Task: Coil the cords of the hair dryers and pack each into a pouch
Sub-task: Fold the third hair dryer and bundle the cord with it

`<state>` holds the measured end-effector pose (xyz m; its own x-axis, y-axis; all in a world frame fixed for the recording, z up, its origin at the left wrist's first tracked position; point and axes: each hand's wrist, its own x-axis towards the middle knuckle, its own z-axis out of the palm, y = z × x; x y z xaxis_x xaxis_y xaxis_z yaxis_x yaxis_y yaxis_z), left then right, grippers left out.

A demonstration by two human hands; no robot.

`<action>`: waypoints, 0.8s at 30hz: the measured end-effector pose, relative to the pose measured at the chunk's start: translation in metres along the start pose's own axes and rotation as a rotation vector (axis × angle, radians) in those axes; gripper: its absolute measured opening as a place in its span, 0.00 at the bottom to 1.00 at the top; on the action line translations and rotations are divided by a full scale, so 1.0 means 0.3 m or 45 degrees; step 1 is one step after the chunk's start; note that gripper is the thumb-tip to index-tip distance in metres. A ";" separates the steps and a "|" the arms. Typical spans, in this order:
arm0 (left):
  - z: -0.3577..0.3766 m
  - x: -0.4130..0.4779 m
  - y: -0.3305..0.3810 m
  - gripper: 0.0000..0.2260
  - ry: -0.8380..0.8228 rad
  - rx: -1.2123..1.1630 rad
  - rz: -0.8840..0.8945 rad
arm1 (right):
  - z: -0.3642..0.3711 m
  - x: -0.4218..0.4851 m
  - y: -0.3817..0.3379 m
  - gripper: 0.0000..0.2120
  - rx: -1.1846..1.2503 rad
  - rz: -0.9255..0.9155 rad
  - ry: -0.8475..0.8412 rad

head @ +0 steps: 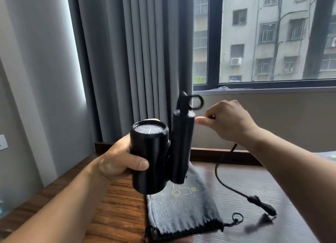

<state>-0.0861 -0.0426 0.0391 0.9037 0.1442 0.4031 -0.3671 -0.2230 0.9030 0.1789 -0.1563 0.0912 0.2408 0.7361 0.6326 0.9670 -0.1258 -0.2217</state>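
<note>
Gripping the black hair dryer (151, 157) by its barrel, your left hand (118, 162) is holding it upright above the grey drawstring pouch (181, 211) on the wooden table (254, 179). Your right hand (229, 120), knuckles up, is pinching the cord (221, 175) beside the handle (181, 148).

My left hand (118, 162) grips the black hair dryer (151, 157) above the wooden table (118, 206). My right hand (229, 120) pinches its cord (221, 177), which trails to the plug (261, 204), right of the grey pouch (181, 210) lying flat.
</note>
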 end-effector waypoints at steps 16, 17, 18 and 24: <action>-0.121 0.045 -0.132 0.37 1.418 1.337 0.105 | 0.033 -0.137 -0.092 0.12 -0.051 -0.378 -0.428; -0.130 0.026 -0.143 0.37 1.349 1.446 0.050 | 0.004 -0.124 -0.079 0.11 -0.087 -0.399 -0.380; -0.133 0.009 -0.149 0.37 1.271 1.534 -0.008 | -0.026 -0.110 -0.069 0.11 -0.113 -0.416 -0.341; -0.050 -0.013 -0.106 0.35 0.487 1.280 -0.250 | -0.140 -0.009 -0.047 0.12 -0.218 -0.400 -0.177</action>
<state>-0.0812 -0.0217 0.0111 0.7347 0.5149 0.4418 0.2808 -0.8236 0.4928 0.1680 -0.1846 0.1239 -0.0716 0.8381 0.5407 0.9946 0.0195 0.1016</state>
